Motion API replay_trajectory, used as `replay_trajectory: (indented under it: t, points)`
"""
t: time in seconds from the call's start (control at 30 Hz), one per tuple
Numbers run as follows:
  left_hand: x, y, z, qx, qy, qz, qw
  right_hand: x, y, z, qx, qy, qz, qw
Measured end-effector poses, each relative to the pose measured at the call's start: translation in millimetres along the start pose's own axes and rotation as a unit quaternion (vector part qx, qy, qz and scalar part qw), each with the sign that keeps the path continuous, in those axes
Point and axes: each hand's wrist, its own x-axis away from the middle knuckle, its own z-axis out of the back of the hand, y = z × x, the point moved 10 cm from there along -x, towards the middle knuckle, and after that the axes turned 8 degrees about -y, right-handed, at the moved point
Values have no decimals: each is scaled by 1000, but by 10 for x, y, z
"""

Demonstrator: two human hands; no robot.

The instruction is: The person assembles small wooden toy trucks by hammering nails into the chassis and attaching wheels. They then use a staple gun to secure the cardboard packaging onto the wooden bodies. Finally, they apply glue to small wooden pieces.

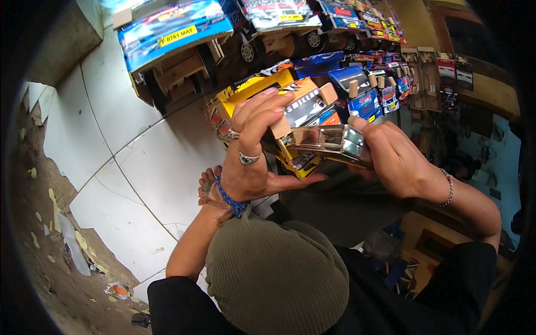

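Observation:
A toy truck (308, 105) with printed orange, black, yellow and blue sides and small wooden blocks at its edge is tilted in front of me. Across its near side lies a long, shiny silver boxy piece (319, 139), whose exact kind I cannot make out. My left hand (251, 142) steadies the truck, fingers over its top and thumb stretched out below. Around the right end of the silver piece my right hand (393, 156) is closed, thumb on top; its lower fingers are mostly hidden. The silver piece's left end meets the truck beside a wooden block (281, 128).
A row of printed toy trucks (176, 36) with black wheels stands at the back. More toy trucks (365, 100) sit close behind my hands and toward the right. White floor tiles (95, 106) end at bare ground (42, 279) with scraps on the left.

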Motion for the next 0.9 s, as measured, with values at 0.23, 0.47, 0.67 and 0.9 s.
replay_trajectory:
  t: [0.23, 0.47, 0.67, 0.9]
  points:
    - [-26, 47, -2, -15, -42, 3, 999, 351, 304, -43, -173, -93, -140, 970]
    - [-359, 564, 497, -215, -73, -6, 974, 338, 130, 546, -380, 101, 50, 918]
    - [-770, 845, 361, 208, -53, 274, 938, 138, -626, 640, -392, 55, 255, 882]
    - [-767, 1049, 552, 160, -39, 453, 876, 304, -682, 892, -355, 1, 357, 864]
